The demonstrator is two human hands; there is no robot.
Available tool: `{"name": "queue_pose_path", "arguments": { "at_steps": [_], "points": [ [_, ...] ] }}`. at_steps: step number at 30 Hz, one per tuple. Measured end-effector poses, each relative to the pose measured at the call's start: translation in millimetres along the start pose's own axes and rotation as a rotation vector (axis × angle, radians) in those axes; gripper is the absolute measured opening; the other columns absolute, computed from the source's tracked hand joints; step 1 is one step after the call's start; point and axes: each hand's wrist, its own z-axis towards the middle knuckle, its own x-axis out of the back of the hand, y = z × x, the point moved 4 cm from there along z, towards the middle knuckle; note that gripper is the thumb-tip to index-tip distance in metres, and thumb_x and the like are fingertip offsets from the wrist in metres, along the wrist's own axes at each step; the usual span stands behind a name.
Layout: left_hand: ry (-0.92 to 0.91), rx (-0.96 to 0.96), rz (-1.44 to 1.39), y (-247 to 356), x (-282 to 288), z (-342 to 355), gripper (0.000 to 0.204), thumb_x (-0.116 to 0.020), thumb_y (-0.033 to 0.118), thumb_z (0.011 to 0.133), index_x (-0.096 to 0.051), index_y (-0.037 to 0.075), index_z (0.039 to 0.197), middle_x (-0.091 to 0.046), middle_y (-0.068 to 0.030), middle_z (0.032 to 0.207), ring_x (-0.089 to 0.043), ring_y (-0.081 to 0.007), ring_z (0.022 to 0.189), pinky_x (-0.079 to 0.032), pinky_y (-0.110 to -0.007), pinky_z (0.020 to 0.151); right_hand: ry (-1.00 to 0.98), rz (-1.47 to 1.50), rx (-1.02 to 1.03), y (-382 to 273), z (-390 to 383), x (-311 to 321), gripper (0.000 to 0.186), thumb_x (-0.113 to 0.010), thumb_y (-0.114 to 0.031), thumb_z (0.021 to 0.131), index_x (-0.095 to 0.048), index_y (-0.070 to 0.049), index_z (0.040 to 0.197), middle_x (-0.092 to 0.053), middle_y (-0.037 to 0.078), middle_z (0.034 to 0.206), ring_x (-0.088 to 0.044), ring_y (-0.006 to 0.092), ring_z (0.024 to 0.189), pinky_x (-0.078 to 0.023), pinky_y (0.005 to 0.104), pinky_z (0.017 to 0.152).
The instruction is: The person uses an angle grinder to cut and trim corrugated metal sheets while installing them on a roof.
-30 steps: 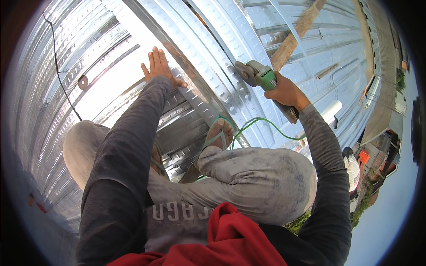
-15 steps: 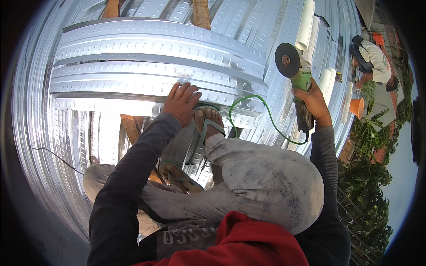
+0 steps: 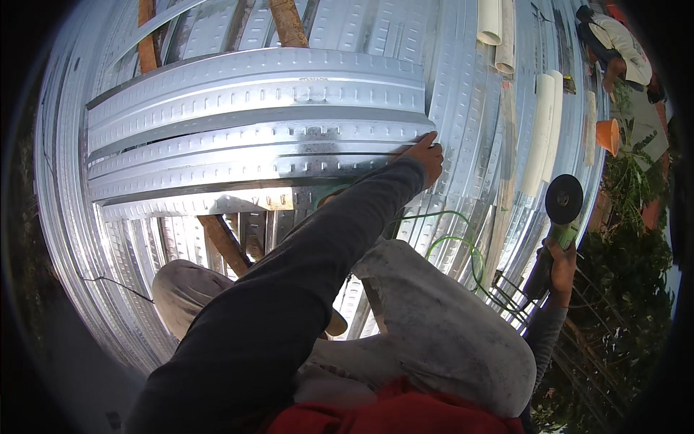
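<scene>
My left arm reaches diagonally across my bent legs, and my left hand curls its fingers over the right end of a ribbed silver metal strip in a stack lying crosswise before me. Out to the right, my right hand grips a green angle grinder by its body, its black disc facing up, away from the strips. A green cord loops between the grinder and my knee. My left forearm hides most of my sandalled feet.
Long metal sheets lie all around, with wooden planks under the crosswise strips. White pipes lie at the right, near an orange bucket. A crouching co-worker is at the upper right. Foliage shows beyond the edge.
My left hand has slid rightward from the strips' middle to their right end. My right hand with the grinder has moved lower and farther right. The view has turned.
</scene>
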Motion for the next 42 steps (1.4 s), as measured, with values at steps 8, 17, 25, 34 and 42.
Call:
{"name": "queue_pose_path", "arguments": {
  "at_steps": [8, 17, 25, 34, 42],
  "points": [
    [-0.008, 0.102, 0.025, -54.5, 8.7, -22.2, 0.019, -0.061, 0.026, 0.089, -0.077, 0.018, 0.098, -0.07, 0.0003, 0.11, -0.054, -0.021, 0.122, -0.02, -0.055, 0.121, -0.007, 0.036, -0.019, -7.7, 1.3, -28.5, 0.036, -0.07, -0.018, 0.086, -0.056, -0.003, 0.115, -0.062, 0.005, 0.091, -0.062, 0.0162, 0.071, -0.05, 0.0312, 0.064],
    [-0.068, 0.146, 0.014, -86.3, 6.2, -97.8, 0.025, -0.061, 0.033, 0.091, -0.076, 0.017, 0.103, -0.07, 0.0013, 0.114, -0.052, -0.0185, 0.126, -0.018, -0.05, 0.123, -0.101, -0.076, 0.143, -50.6, 50.9, -65.9, 0.046, -0.072, -0.017, 0.085, -0.056, 0.0, 0.125, -0.063, 0.005, 0.097, -0.062, 0.0149, 0.078, -0.051, 0.0301, 0.069],
    [0.32, 0.229, -0.32, -63.9, 19.2, -151.8, 0.073, -0.06, 0.06, 0.091, -0.046, 0.019, 0.149, -0.023, -0.0017, 0.166, -0.021, -0.0264, 0.152, -0.014, -0.052, 0.124, -0.27, -0.196, 0.273, -122.3, 76.4, -134.8, 0.048, -0.071, -0.015, 0.085, -0.054, 0.0, 0.127, -0.063, 0.006, 0.101, -0.063, 0.0149, 0.082, -0.053, 0.0305, 0.073],
    [0.782, 1.878, -0.521, -38.9, -56.3, -387.8, 0.123, -0.085, 0.051, 0.071, -0.013, -0.001, 0.157, -0.008, -0.0287, 0.163, -0.007, -0.044, 0.152, -0.012, -0.055, 0.123, -0.707, -0.366, 0.563, -263.7, 62.7, -312.1, 0.05, -0.073, -0.012, 0.08, -0.055, -0.002, 0.125, -0.064, 0.006, 0.098, -0.06, 0.015, 0.087, -0.051, 0.0316, 0.079],
    [-0.009, 1.98, -0.742, -68.7, -51.2, -429.7, 0.149, -0.082, 0.073, 0.059, -0.002, -0.005, 0.157, 0.004, -0.0231, 0.166, 0.006, -0.0416, 0.154, -0.003, -0.054, 0.124, -0.968, -0.769, 0.932, -334.7, 4.0, -514.3, 0.062, -0.077, -0.029, 0.073, -0.054, 0.003, 0.12, -0.067, 0.019, 0.1, -0.068, 0.0283, 0.091, -0.052, 0.0385, 0.079]
  ]
}}
